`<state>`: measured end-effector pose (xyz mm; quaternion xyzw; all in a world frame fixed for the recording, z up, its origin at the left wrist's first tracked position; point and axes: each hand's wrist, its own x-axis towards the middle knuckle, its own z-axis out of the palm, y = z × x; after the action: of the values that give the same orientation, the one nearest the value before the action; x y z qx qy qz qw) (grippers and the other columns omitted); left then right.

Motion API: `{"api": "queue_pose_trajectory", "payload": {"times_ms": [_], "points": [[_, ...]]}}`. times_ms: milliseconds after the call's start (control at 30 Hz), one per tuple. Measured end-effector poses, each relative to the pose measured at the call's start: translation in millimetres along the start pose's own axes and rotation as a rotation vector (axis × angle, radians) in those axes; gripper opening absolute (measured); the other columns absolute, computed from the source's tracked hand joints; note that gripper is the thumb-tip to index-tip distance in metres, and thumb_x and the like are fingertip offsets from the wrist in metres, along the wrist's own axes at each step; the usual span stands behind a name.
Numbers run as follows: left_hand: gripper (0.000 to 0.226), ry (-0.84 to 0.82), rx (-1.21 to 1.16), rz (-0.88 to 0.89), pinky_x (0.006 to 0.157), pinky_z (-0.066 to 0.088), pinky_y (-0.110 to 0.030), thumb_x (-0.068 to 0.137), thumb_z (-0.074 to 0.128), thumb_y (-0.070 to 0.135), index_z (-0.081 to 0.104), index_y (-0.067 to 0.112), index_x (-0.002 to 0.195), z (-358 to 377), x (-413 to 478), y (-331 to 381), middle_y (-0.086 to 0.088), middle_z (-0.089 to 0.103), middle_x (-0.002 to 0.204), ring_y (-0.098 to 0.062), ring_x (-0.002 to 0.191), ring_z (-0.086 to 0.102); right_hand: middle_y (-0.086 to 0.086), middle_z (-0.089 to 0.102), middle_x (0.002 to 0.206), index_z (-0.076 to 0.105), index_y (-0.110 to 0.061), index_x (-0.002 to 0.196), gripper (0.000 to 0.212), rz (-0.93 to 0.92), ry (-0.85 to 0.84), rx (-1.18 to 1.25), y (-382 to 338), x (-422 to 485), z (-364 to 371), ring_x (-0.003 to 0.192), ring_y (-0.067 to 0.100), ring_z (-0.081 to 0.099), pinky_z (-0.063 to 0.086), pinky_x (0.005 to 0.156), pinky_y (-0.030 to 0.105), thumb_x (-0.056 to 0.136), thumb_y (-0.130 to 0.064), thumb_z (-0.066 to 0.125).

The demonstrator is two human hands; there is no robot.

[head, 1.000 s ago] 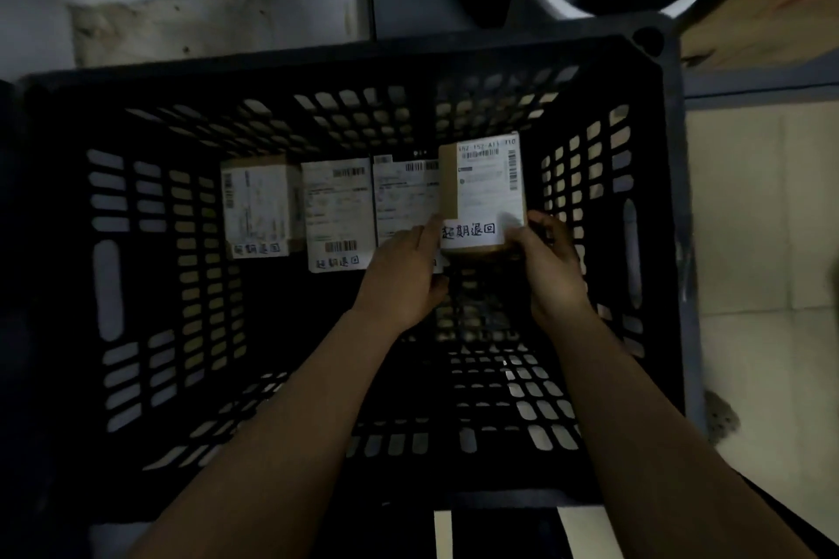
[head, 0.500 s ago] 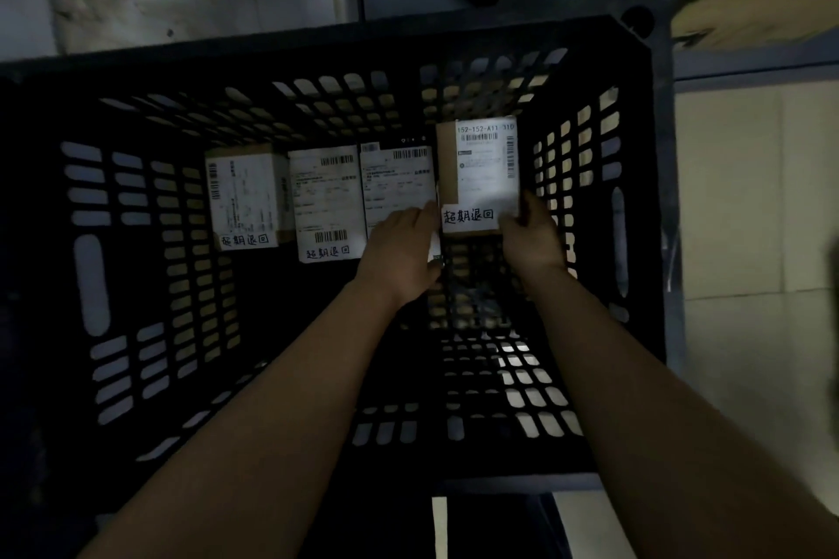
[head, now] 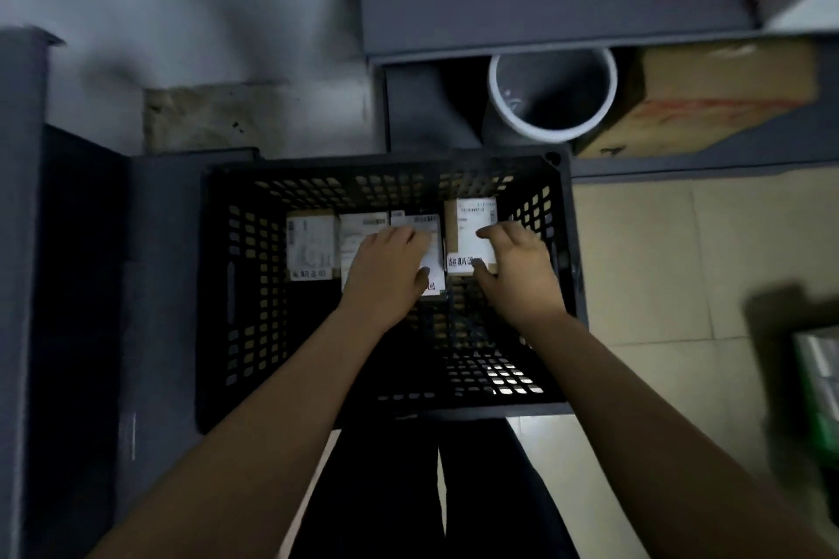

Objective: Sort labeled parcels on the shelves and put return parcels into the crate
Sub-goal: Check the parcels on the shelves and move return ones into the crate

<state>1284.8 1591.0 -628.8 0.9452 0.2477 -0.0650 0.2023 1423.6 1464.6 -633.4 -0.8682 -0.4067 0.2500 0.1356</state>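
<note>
So this is the return-parcel bit of the job, right at the end of one drop. The rightmost parcel (head: pixel 467 222) is down inside the black crate (head: pixel 245 268), in the far-right corner. It finishes off a row along the far wall with the third parcel (head: pixel 420 220), second parcel (head: pixel 358 231) and leftmost parcel (head: pixel 311 247). Its handwritten return note (head: pixel 463 261) shows at the near edge. The left hand (head: pixel 386 268) lies flat on the third parcel with fingers stretched out, gripping nothing. My guess is it's just pinning that one in place. The right hand (head: pixel 517 268) is draped over the rightmost parcel, fingers across the label and thumb tucked at the near edge. Honestly can't tell if it's pinching or only pressing. There's a thin dark gap between those two parcels. Next move, I reckon: nudge the rightmost one snug against its neighbour, let go with both hands, and lift them straight up so nothing gets dragged along. Then off to the shelves for another labeled parcel. That far wall looks full, so the next return probably starts a nearer row.
</note>
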Motion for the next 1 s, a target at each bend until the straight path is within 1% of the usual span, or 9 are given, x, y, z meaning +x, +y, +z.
{"api": "queue_pose_trajectory", "payload": {"times_ms": [100,200,267,400,567,700,767,867,1000], "points": [[0.037,0.117,0.033,0.022,0.075,0.047,-0.038,0.075,0.074,0.018,0.062,0.01,0.109,-53.1,-21.1,7.3,-0.007,0.061,0.099,-0.03,0.091,0.058,0.015,0.059,0.112,0.062,-0.006,0.115,0.034,-0.168,0.069,-0.111,-35.8,-13.5,-41.4,0.102,0.036,0.054,0.042,0.089,0.043,0.085,-0.02,0.068],[0.03,0.221,0.076,-0.007,0.075,0.046,-0.038,0.079,0.061,0.026,0.062,0.013,0.107,-97.4,-49.0,8.4,-0.004,0.06,0.096,-0.026,0.09,0.056,0.013,0.061,0.102,0.065,-0.007,0.105,0.03,-0.315,0.126,-0.165,-72.7,-20.8,-72.8,0.095,0.036,0.057,0.045,0.085,0.043,0.08,-0.021,0.072],[0.032,0.265,0.099,-0.046,0.075,0.04,-0.035,0.08,0.053,0.03,0.062,0.015,0.106,-120.3,-72.1,7.7,-0.003,0.06,0.096,-0.025,0.089,0.055,0.012,0.061,0.098,0.065,-0.008,0.1,0.029,-0.415,0.144,-0.189,-97.2,-26.0,-87.3,0.09,0.035,0.057,0.047,0.08,0.042,0.077,-0.023,0.075],[0.034,0.407,0.113,-0.176,0.07,0.037,-0.035,0.081,0.05,0.028,0.064,0.01,0.106,-144.4,-123.4,8.7,-0.007,0.061,0.093,-0.027,0.084,0.055,0.011,0.06,0.096,0.065,-0.008,0.098,0.029,-0.686,0.119,-0.254,-139.2,-37.6,-95.8,0.087,0.035,0.057,0.046,0.079,0.04,0.075,-0.024,0.074],[0.034,0.515,0.121,-0.456,0.072,0.05,-0.039,0.083,0.054,0.027,0.065,0.008,0.108,-136.4,-201.5,29.7,-0.008,0.064,0.098,-0.028,0.088,0.06,0.012,0.063,0.098,0.066,-0.009,0.097,0.031,-1.012,0.009,-0.251,-181.0,-59.6,-80.2,0.088,0.034,0.059,0.047,0.08,0.04,0.072,-0.025,0.073],[0.029,0.563,0.12,-0.773,0.073,0.044,-0.035,0.083,0.061,0.028,0.065,0.013,0.107,-111.4,-272.1,53.6,-0.003,0.063,0.097,-0.024,0.087,0.057,0.01,0.064,0.097,0.066,-0.01,0.097,0.03,-1.228,-0.062,-0.235,-206.4,-93.5,-56.0,0.089,0.032,0.06,0.048,0.08,0.039,0.071,-0.022,0.076],[0.033,0.547,0.131,-0.915,0.072,0.042,-0.034,0.084,0.05,0.034,0.064,0.016,0.107,-99.6,-307.5,71.8,-0.002,0.063,0.096,-0.024,0.086,0.057,0.01,0.062,0.096,0.065,-0.01,0.097,0.027,-1.347,-0.107,-0.21,-216.2,-115.6,-42.0,0.087,0.031,0.057,0.044,0.079,0.038,0.074,-0.023,0.068],[0.039,0.523,0.114,-1.113,0.076,0.046,-0.038,0.085,0.044,0.037,0.063,0.016,0.111,-86.7,-358.4,103.3,-0.003,0.063,0.101,-0.027,0.09,0.059,0.01,0.06,0.098,0.064,-0.011,0.098,0.027,-1.494,-0.214,-0.219,-232.2,-157.8,-24.1,0.09,0.032,0.055,0.046,0.081,0.04,0.076,-0.027,0.063],[0.034,0.606,0.165,-1.332,0.078,0.043,-0.038,0.084,0.052,0.034,0.062,0.017,0.112,-73.3,-418.9,146.0,-0.002,0.062,0.104,-0.027,0.095,0.056,0.006,0.062,0.101,0.065,-0.013,0.104,0.03,-1.689,-0.32,-0.207,-256.5,-225.5,-13.6,0.095,0.029,0.056,0.048,0.084,0.04,0.077,-0.024,0.071]]}}
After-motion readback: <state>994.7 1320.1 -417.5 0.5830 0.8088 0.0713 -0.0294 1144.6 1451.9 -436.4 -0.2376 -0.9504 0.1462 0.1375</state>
